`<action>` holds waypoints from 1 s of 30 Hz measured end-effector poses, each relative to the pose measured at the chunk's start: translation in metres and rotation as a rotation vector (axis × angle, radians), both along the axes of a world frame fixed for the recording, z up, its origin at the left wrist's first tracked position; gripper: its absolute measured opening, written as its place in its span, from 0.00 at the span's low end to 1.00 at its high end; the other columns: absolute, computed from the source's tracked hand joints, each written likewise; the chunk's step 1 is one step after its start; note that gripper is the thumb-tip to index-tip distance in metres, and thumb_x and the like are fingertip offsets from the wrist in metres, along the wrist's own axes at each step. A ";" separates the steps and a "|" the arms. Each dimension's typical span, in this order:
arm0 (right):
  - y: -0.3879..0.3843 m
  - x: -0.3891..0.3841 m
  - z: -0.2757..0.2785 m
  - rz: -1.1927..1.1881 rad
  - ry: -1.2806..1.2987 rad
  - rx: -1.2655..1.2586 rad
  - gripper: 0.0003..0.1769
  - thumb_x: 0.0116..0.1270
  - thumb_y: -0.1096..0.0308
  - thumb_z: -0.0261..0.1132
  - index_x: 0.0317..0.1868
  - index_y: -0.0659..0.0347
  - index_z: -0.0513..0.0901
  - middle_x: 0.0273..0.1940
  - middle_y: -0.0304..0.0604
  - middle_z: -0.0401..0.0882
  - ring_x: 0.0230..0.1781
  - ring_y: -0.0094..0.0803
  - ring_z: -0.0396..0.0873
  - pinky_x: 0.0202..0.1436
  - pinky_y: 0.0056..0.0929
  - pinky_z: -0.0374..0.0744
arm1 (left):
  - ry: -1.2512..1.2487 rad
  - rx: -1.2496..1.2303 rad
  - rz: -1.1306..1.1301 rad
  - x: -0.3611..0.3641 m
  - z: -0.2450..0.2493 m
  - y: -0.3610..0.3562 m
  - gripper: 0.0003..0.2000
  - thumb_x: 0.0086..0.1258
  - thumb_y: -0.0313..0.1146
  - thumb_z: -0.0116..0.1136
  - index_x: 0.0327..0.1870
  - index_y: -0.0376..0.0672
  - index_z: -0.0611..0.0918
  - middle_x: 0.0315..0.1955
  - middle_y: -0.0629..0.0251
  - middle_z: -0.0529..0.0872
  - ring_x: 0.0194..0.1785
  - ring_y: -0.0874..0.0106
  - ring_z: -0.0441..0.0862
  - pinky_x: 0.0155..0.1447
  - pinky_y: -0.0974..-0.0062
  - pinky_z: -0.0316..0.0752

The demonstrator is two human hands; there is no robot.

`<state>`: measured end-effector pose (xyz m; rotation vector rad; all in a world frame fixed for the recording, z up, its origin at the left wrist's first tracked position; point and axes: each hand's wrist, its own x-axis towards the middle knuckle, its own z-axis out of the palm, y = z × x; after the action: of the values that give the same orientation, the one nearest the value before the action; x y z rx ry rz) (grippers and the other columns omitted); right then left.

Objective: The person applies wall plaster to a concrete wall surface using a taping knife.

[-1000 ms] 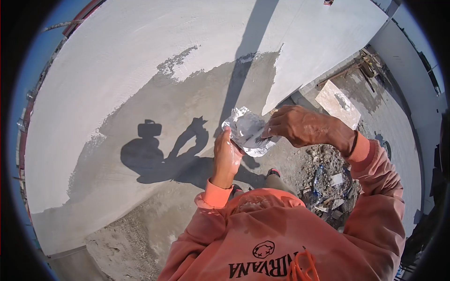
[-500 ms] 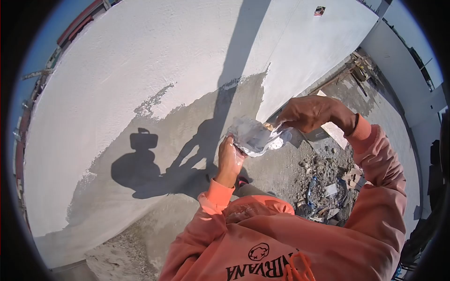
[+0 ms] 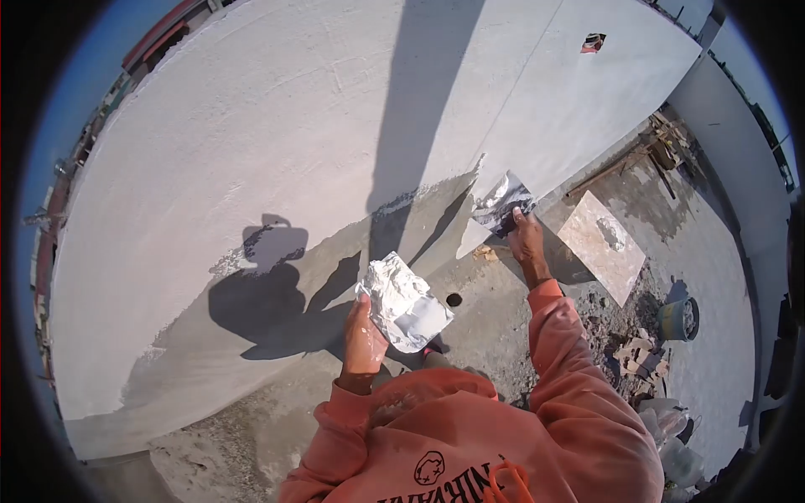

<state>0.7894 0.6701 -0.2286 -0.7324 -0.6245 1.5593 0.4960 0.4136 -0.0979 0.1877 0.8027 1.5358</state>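
Two bare hands reach out beyond our orange sweatshirt point(image 3: 495, 427), which has dark lettering and a round face printed on its front. Our left hand point(image 3: 365, 339) grasps the lower left edge of a plaster-loaded sheet point(image 3: 426, 321); thick white paste is heaped on its upper left part, while its lower right part is smoother and shinier. Our right hand point(image 3: 527, 239), farther forward, grips a flat blade point(image 3: 506, 201) by its lower edge, thumb on the smeared face. The blade is apart from the sheet and close to the wall point(image 3: 277, 109); we cannot tell whether they touch.

Below, between our hands, a round dark hole point(image 3: 454, 299) shows in the concrete floor point(image 3: 495, 323). To the right, a square board point(image 3: 579, 241) lies on the floor with a patch of white paste on it, and beyond its lower corner stands a bucket point(image 3: 673, 321), near some rubble point(image 3: 641, 360).

White coating covers most of the wall, ending raggedly above a grey lower band, with our shadow point(image 3: 256, 302) cast across both. Higher up is a small opening point(image 3: 593, 44). Wood scraps point(image 3: 667, 151) lie farther off.
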 end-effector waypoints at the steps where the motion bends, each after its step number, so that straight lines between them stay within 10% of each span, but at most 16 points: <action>1: 0.006 -0.014 -0.004 -0.039 0.040 0.044 0.19 0.75 0.74 0.54 0.65 0.65 0.68 0.56 0.41 0.75 0.57 0.36 0.75 0.64 0.40 0.72 | 0.023 -0.039 0.000 0.000 0.008 -0.004 0.22 0.80 0.41 0.44 0.67 0.35 0.68 0.64 0.57 0.76 0.66 0.63 0.74 0.69 0.61 0.68; 5: 0.020 -0.059 -0.001 -0.329 -0.588 0.117 0.16 0.75 0.68 0.54 0.56 0.70 0.76 0.45 0.41 0.80 0.44 0.27 0.75 0.53 0.26 0.73 | 0.243 0.051 -0.032 -0.003 0.034 -0.024 0.25 0.80 0.44 0.43 0.68 0.34 0.67 0.64 0.55 0.74 0.66 0.63 0.74 0.69 0.59 0.67; 12: 0.005 -0.121 0.025 -0.443 -0.751 0.137 0.16 0.72 0.70 0.54 0.56 0.70 0.75 0.45 0.46 0.82 0.43 0.30 0.76 0.51 0.30 0.74 | 0.185 -0.065 0.070 -0.041 0.030 -0.052 0.25 0.79 0.43 0.46 0.68 0.34 0.67 0.63 0.56 0.75 0.66 0.61 0.73 0.70 0.59 0.66; 19: -0.012 -0.168 0.031 -0.615 -1.146 0.013 0.19 0.65 0.71 0.55 0.55 0.70 0.77 0.46 0.68 0.80 0.49 0.62 0.78 0.53 0.44 0.76 | 0.141 -0.082 0.056 -0.080 0.043 -0.076 0.24 0.79 0.41 0.46 0.69 0.35 0.66 0.64 0.55 0.74 0.67 0.60 0.72 0.71 0.59 0.66; 30: -0.087 -0.252 0.049 -0.509 -1.022 -0.006 0.24 0.64 0.73 0.53 0.61 0.69 0.75 0.51 0.62 0.80 0.55 0.55 0.78 0.60 0.41 0.74 | 0.121 -0.077 0.021 -0.145 0.044 -0.115 0.24 0.78 0.41 0.47 0.69 0.35 0.66 0.64 0.56 0.74 0.67 0.61 0.72 0.70 0.59 0.66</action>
<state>0.5373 0.5828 -0.1797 -1.5677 -1.0529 0.6376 0.3506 0.2990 -0.0534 0.2180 0.9605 1.5212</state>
